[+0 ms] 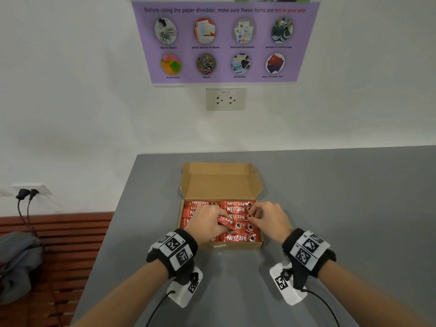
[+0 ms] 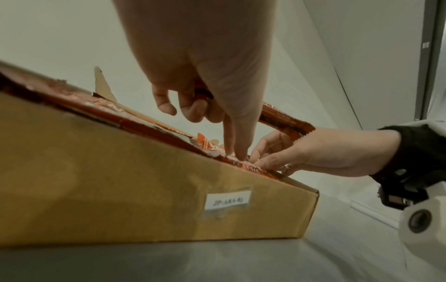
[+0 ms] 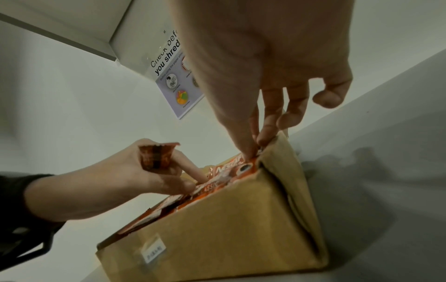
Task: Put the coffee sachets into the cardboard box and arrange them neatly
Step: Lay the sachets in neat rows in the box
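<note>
An open cardboard box (image 1: 238,245) sits on the grey table (image 1: 330,208), its lid (image 1: 219,182) folded back. Red Nescafe sachets (image 1: 236,238) lie flat inside in two columns. My left hand (image 1: 220,219) grips one loose sachet (image 1: 230,224), tilted diagonally above the rows. In the left wrist view that sachet (image 2: 282,120) sticks out of the curled fingers while the index finger (image 2: 235,145) presses down on the packed ones. My right hand (image 1: 253,214) is over the right column. Its thumb and index finger (image 3: 266,133) pinch a sachet end (image 3: 243,168) beside the box's right wall.
The table's left edge drops to a wooden slatted bench (image 1: 70,244) with a grey bag (image 1: 16,263). Cables hang from a wall socket (image 1: 28,192). A purple poster (image 1: 224,41) and another socket (image 1: 226,99) are on the wall behind.
</note>
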Tool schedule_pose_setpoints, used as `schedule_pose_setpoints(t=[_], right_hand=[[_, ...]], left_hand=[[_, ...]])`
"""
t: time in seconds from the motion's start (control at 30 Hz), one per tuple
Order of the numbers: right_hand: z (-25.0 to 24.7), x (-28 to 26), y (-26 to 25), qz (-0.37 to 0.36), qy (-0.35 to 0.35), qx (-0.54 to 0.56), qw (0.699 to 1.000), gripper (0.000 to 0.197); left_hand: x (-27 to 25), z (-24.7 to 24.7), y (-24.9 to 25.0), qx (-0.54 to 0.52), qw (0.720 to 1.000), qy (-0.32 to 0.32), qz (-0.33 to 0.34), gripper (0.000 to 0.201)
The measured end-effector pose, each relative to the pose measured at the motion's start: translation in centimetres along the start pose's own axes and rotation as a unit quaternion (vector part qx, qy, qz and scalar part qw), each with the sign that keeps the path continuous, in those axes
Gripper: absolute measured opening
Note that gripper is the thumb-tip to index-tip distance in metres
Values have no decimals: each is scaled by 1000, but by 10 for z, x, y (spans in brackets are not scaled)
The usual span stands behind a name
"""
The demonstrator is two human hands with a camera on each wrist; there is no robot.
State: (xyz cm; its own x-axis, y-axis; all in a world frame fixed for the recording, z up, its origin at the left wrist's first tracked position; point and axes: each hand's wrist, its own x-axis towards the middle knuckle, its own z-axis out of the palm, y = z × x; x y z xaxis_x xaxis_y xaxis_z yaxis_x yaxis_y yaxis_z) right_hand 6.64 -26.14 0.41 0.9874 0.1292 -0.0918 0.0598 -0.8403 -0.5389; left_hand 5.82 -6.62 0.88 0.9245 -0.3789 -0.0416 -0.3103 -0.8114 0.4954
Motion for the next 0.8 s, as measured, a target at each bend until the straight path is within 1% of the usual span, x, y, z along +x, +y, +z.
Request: schedule_pose_setpoints(t=[0.03,0.1,0.13,0.17,0.2,0.23,0.3,0.37,0.43,0.5,0.57,0.63,0.7,0.77,0.8], right_hand=[[-1,0,0,0,12,5,1000,7],[-4,0,0,-8,51,45,998,13],[-7,0,-3,-18,66,82,994,17],[-10,-2,-8,-30,67,121,990,22],[-12,-4,-14,-42,54,156,985,27],[-13,-6,-20,-53,33,181,982,30],[-11,-8,-30,-75,3,196,978,30],[-6,-6,-32,-84,25,181,980,21],[-5,-5,-29,-74,47,177,980,13],[-4,-5,-22,-57,12,198,978,8],[-4,-12,-16,-46,-34,229,972,3],[-5,-18,-11,-47,-40,247,967,9],[-7,-23,-5,-42,-21,240,970,14],[-8,-25,-1,-30,-11,227,973,15],[-8,-25,1,-24,-14,219,975,12]], left_hand=[[0,-1,0,-27,999,19,-13,21],[1,-6,0,-67,993,83,-58,14],[1,-9,0,-78,988,113,-77,14],[2,-11,0,-87,985,123,-85,18],[3,-13,2,-96,986,112,-81,24],[3,-14,6,-103,988,87,-70,31],[2,-12,14,-102,993,50,-28,40],[1,-10,19,-121,992,35,-3,42],[-1,-9,17,-164,986,18,-8,41],[-4,-8,11,-210,977,17,-24,38],[-9,-8,7,-288,956,22,-45,31],[-14,-8,6,-341,937,39,-66,22],[-16,-8,4,-367,925,64,-79,16],[-19,-8,2,-375,921,66,-75,16],[-20,-7,1,-370,924,60,-73,16]])
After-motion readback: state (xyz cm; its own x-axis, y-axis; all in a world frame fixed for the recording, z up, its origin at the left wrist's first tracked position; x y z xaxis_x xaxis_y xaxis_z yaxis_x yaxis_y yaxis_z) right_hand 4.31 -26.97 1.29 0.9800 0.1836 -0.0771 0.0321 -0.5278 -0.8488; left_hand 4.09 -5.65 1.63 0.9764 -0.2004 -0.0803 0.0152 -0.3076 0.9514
